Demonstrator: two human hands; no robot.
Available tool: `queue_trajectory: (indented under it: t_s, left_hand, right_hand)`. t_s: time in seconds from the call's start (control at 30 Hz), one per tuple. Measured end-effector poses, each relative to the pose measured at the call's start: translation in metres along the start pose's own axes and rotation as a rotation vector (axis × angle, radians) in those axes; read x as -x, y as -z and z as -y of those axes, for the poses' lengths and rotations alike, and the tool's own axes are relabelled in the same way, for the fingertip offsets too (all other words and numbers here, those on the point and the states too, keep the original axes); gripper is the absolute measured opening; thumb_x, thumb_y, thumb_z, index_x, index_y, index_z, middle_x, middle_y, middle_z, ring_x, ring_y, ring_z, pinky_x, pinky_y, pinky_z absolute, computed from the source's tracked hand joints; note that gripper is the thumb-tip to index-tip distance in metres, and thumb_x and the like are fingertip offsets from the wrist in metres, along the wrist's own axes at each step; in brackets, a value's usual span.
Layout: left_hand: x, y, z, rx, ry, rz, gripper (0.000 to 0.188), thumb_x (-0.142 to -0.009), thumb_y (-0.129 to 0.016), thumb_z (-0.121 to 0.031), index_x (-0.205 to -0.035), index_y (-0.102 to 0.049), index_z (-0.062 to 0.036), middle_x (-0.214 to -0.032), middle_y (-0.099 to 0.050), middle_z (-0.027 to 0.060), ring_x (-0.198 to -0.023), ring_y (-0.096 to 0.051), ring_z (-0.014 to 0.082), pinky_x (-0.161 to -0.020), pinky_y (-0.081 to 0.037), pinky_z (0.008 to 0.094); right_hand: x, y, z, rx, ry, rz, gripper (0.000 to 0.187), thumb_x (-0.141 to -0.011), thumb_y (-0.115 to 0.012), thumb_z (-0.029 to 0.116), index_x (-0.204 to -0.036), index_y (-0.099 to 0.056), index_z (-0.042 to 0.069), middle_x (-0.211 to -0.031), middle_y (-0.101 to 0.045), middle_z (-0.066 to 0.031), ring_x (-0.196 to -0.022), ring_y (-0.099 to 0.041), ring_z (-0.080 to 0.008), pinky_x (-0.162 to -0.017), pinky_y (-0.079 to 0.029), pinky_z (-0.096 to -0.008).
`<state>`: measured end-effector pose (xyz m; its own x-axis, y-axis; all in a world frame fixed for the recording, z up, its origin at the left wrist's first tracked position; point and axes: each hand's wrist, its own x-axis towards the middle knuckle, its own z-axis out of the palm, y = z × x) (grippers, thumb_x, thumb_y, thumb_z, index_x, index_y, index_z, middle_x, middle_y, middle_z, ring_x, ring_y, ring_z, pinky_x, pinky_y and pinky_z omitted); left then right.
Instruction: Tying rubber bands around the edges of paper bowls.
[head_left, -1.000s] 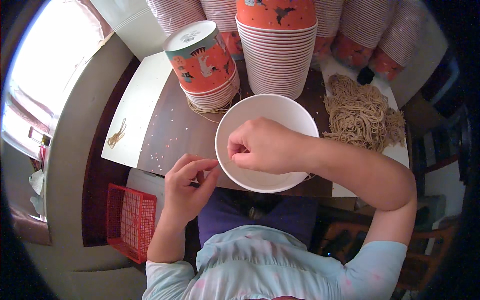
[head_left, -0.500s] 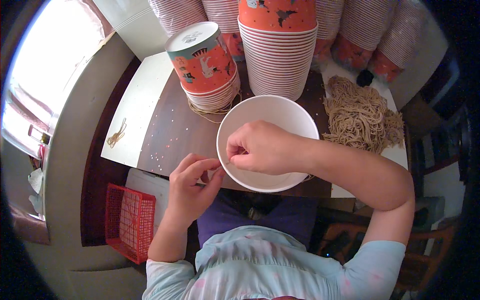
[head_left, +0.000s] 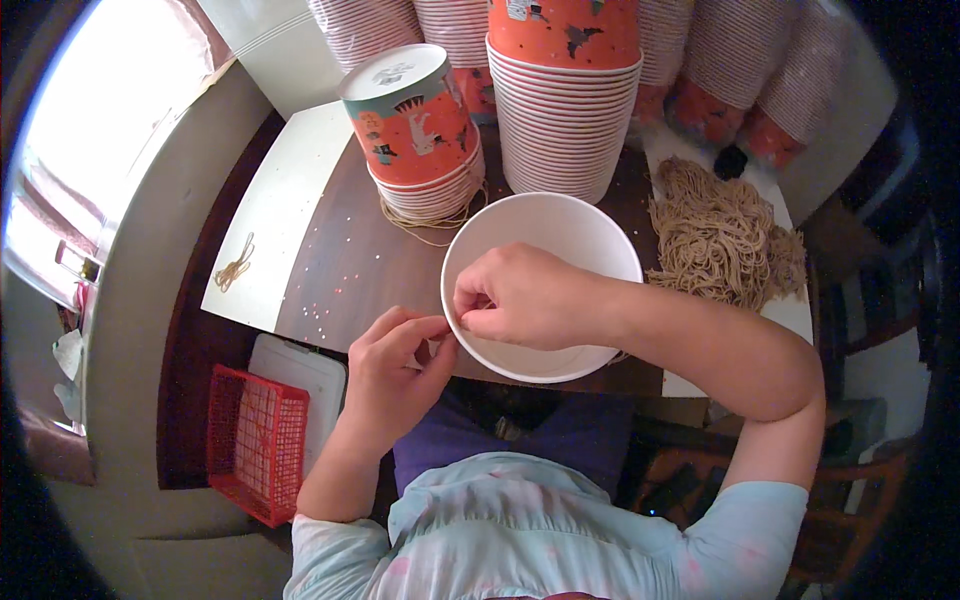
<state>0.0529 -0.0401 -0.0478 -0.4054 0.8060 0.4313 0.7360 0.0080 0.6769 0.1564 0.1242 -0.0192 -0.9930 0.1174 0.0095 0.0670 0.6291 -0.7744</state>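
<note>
Right hand [head_left: 515,295] inside white bucket [head_left: 575,228], left hand [head_left: 400,358] outside, both pinched narrow (contents unclear), likely reaching both wall faces.

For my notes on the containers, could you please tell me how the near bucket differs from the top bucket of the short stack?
The near bucket, with the right hand over it, shows its open mouth; the top bucket is upside down. The near bucket shows white inside, the top bucket an orange-and-teal side. Both are round.
</note>
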Motion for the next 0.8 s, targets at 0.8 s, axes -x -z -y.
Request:
queue_trajectory:
  t_s: [0.8]
  left_hand:
    - [0.026, 0.021, 0.023, 0.487, -0.007, 0.184, 0.005, -0.076, -0.060, 0.000, -0.081, -0.059, 0.0023, -0.084, -0.056, 0.0079, -0.072, -0.059, 0.0131, -0.064, -0.049, 0.0247]
  right_hand:
    - [0.051, -0.026, 0.044, 0.474, -0.156, -0.314, 0.062, -0.068, -0.077, 0.017, -0.121, -0.047, 0.006, -0.088, -0.058, -0.0136, -0.078, -0.060, -0.0292, -0.070, -0.049, -0.0390]
